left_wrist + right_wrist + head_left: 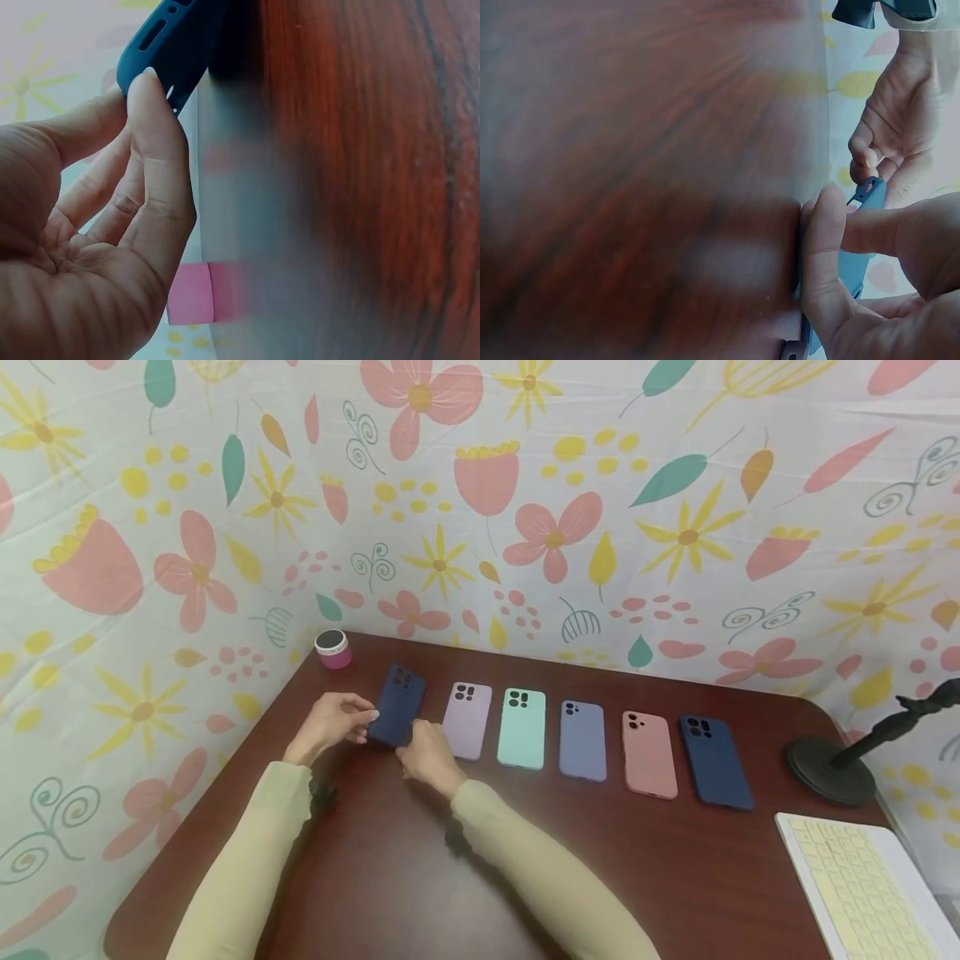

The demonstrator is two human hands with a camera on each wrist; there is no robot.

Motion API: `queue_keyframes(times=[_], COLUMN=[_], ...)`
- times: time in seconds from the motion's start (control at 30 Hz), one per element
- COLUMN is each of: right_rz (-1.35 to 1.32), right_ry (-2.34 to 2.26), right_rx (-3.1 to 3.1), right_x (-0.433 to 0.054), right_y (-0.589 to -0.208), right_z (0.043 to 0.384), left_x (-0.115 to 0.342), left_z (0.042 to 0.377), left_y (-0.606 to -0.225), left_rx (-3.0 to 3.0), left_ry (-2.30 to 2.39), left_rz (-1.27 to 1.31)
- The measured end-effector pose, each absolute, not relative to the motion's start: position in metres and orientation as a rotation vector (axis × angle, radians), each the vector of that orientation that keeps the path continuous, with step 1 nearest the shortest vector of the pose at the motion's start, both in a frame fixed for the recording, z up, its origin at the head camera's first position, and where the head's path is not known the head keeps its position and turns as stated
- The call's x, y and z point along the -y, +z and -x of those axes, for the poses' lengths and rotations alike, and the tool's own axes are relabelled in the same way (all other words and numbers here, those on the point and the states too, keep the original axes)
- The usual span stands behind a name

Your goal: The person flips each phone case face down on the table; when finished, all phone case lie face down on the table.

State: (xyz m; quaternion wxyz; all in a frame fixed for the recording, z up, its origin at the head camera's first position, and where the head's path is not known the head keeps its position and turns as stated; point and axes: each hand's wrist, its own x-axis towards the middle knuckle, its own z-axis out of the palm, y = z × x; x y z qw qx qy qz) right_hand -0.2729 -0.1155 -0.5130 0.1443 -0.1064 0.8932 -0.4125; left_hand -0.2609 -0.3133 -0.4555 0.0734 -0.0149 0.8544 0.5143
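Note:
A dark blue phone case is at the left end of a row of cases, its camera cutouts facing up and away. My left hand pinches its lower left corner between thumb and fingers. In the left wrist view, that corner of the case shows port slots and is tilted up off the wood. At the lower right corner, my right hand pinches the case edge. The right wrist view shows both hands on the same dark blue case, partly hidden behind the right fingers. Right beside my right hand lies a lilac case.
Mint, periwinkle, pink and navy cases continue the row rightward on the brown table. A pink-and-white round container stands at the back left corner. A black stand base and a keyboard occupy the right.

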Motion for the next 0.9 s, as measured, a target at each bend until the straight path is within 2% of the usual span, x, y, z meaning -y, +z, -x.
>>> queue_keyframes(times=[0.53,0.9], right_rz=[0.301,0.297], right_ry=[-1.136,-1.163], right_rx=[-2.696,-2.655], right_x=[0.114,0.110], right_y=[-0.521,-0.514], right_z=[0.273,0.266], left_x=[0.310,0.302], left_z=[0.266,0.265], left_y=[-0.467,-0.467], left_rx=[-2.575,-2.669], left_ry=[1.422,1.254], left_rz=[0.046,0.015])
